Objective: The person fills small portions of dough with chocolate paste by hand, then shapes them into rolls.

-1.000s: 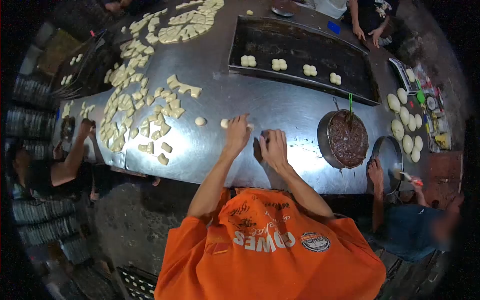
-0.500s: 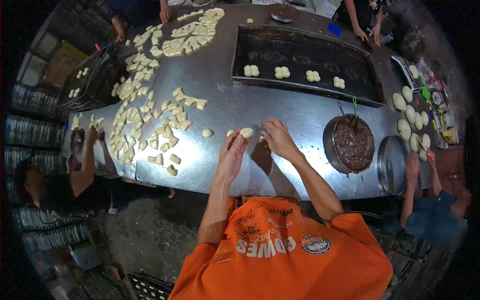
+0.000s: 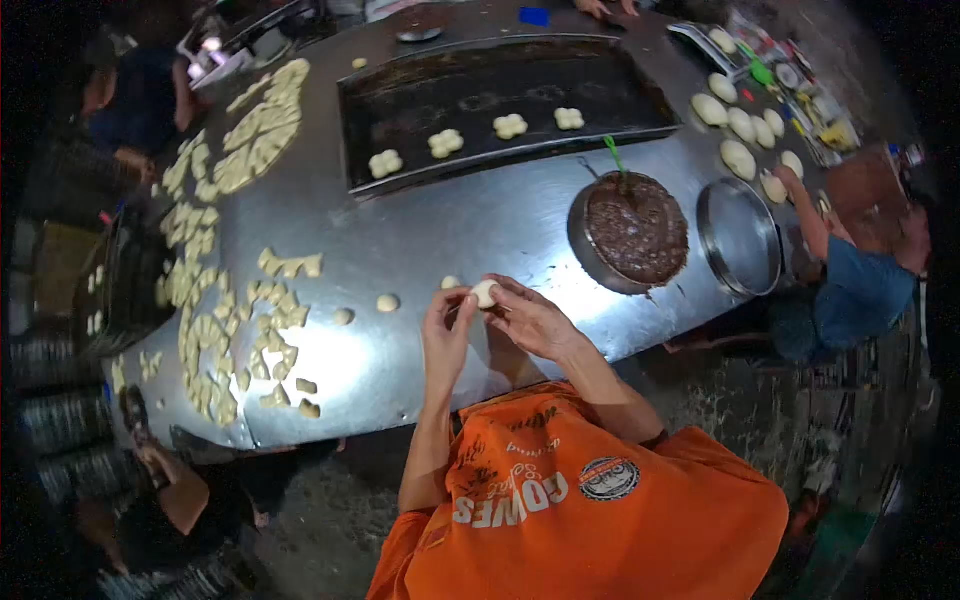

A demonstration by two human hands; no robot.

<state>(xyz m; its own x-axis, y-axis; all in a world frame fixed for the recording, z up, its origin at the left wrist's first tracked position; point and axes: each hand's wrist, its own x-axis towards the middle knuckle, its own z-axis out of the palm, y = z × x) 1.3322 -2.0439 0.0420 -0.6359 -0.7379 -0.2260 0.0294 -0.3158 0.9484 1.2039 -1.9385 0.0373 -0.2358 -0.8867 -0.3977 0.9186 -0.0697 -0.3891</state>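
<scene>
Between the fingertips of both hands is a small pale dough ball (image 3: 484, 294), above the metal table's front part. My left hand (image 3: 447, 335) pinches it from one side, thumb and fingers closed. From the other side, my right hand (image 3: 535, 322) presses its thumb and curled fingers against the same ball. On the table just behind my left fingers lies a second dough ball (image 3: 451, 283), partly hidden. Farther left rest two more, a round one (image 3: 388, 302) and a smaller piece (image 3: 343, 316).
Many cut dough pieces (image 3: 255, 150) cover the table's left side. A dark baking tray (image 3: 490, 85) at the back holds several dough clusters (image 3: 445, 143). To the right stand brown filling (image 3: 640, 230) with a green-handled tool and a round pan (image 3: 742, 288). A co-worker's arm (image 3: 808, 215) reaches toward large dough balls (image 3: 738, 160).
My right hand has come in from slightly apart and now touches the dough ball in my left. The whole view has turned and shifted, so the tray and filling appear farther left.
</scene>
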